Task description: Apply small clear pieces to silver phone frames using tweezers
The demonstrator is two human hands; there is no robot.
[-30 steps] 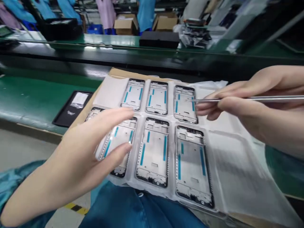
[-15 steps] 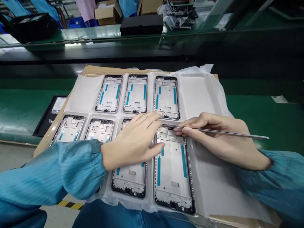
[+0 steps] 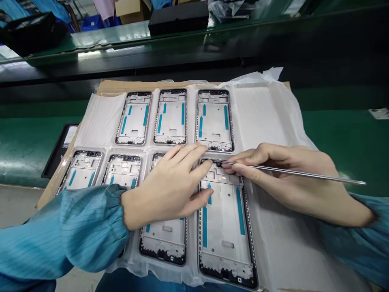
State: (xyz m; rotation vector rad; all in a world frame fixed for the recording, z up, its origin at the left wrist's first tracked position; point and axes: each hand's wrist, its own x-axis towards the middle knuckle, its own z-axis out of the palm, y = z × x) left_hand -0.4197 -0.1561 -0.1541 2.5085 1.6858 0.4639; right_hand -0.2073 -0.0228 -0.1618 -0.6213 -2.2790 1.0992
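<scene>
Rows of phone middle frames, silver with blue strips, lie in a tray (image 3: 267, 117) lined with white film. My right hand (image 3: 282, 174) grips a slim silver rod-like tool (image 3: 316, 175) between thumb and fingers. The tool's inner end is at the top edge of the near-right phone frame (image 3: 223, 219); its exact tip is hard to make out. My left hand (image 3: 170, 182) lies open, palm down, over the neighbouring phone frame (image 3: 164, 243), hiding much of it. Its fingertips rest by the upper left corner of the near-right frame.
Brown cardboard (image 3: 133, 86) sits under the tray. A black tray (image 3: 56, 156) lies to the left on the green bench (image 3: 21, 138). Behind a dark ledge are a black box (image 3: 179, 18), a cardboard box (image 3: 130, 10) and plastic-wrapped items (image 3: 226, 11).
My view has shifted slightly, so the tray appears larger and the background higher. Both hands stay at the top of the same phone frame, the tool still in my right hand.
</scene>
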